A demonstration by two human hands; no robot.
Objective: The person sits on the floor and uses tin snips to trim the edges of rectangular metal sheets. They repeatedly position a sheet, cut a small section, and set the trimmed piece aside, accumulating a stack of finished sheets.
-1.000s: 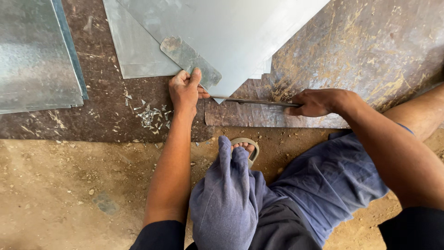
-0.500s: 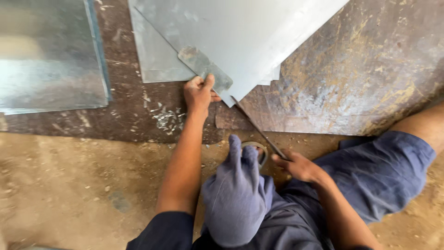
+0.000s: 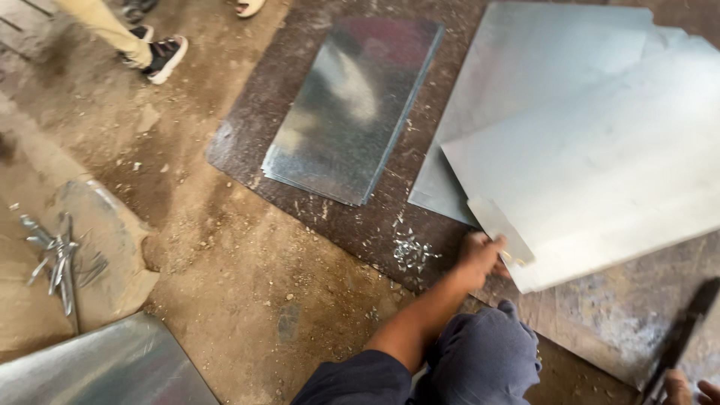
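My left hand rests on the near corner of a large galvanized sheet and pinches a small flat metal strip against it. My right hand shows only at the bottom right edge of the view. It grips a long dark tool that points up and away, clear of the sheet. The tool's kind is hard to tell. My knee in blue trousers is just below the left hand.
A stack of smaller metal sheets lies on a dark floor plate to the left. Small metal offcuts lie near my left hand. Another sheet and bent strips are at the lower left. Another person's feet stand at top left.
My right hand drew the dark tool away from the sheet's corner, down to the right. My left hand stayed on the strip. The view swung left, showing more floor.
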